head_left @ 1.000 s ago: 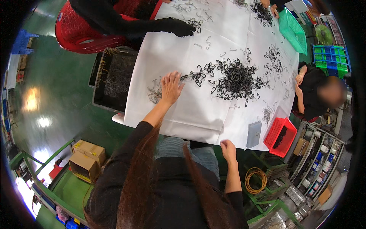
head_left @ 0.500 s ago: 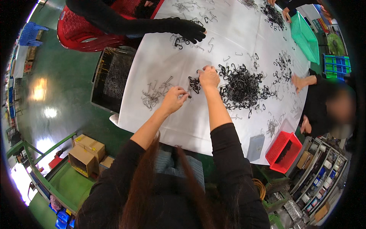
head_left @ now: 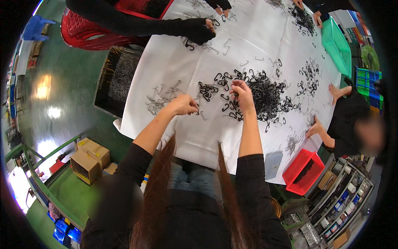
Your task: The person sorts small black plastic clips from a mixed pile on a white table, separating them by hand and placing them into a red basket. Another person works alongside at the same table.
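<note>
My left hand [head_left: 184, 105] pinches thumb and fingers together on a small hook at the right side of a loose heap of bare grey wire hooks [head_left: 159, 99]. My right hand [head_left: 243, 96] is over the left edge of a big pile of black-coated hooks [head_left: 267, 93]. Its fingers are bent, with a gap between them, and I see nothing held there. Between and beyond my hands lies a small cluster of black hooks [head_left: 206, 90]. A few stray hooks rest on the white tabletop [head_left: 215, 137] around it.
Across the table, a dark-sleeved arm [head_left: 174, 31] reaches among more hooks. At the right, another person's hands [head_left: 317, 126] rest by scattered hooks. A red basket [head_left: 304, 172], a grey flat piece [head_left: 273, 164] and a green basket [head_left: 336, 45] line the right edge. Cardboard boxes [head_left: 89, 159] stand lower left.
My right hand has moved from the small cluster rightward to the big pile. My left hand has shifted slightly left. The co-worker's hand at the right has come nearer the red basket.
</note>
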The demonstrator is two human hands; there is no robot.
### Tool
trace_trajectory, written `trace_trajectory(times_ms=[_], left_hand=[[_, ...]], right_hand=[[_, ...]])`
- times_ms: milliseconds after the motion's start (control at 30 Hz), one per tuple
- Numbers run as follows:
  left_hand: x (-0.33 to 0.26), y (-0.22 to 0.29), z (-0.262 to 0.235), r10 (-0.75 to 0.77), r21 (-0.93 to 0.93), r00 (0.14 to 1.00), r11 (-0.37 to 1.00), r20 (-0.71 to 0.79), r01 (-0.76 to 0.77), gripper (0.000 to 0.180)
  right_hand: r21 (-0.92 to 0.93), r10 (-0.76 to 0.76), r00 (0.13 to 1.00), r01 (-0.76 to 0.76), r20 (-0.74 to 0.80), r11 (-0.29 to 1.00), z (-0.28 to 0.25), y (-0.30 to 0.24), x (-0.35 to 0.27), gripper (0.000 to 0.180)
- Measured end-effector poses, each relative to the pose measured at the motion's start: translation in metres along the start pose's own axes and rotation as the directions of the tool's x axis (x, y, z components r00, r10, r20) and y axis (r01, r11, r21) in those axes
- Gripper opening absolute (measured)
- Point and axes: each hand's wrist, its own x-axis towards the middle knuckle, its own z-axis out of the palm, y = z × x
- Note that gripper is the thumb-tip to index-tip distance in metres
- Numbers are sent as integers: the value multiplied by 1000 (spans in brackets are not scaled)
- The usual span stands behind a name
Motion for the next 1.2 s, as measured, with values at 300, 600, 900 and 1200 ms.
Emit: trace_trajectory(times_ms=[300, 600, 900, 1200], left_hand=[[13, 1, 14, 59, -6, 944, 998, -324, -65, 17], [11, 3, -1, 9, -692, 1000, 722, 8, -1, 25], [109, 53, 40, 275, 256, 672, 958, -687, -130, 25], [60, 41, 3, 74, -661, 975, 724, -210, -197, 15]], right_hand=[[-919, -366, 930, 161, 20, 360, 11, -7, 43, 21], [-59, 69, 988, -61, 136, 996, -23, -15, -16, 13], [-983, -327, 939, 151, 108, 108, 18, -9, 45, 24], [-124, 23, 992, -7, 128, 992, -21, -27, -9, 20]])
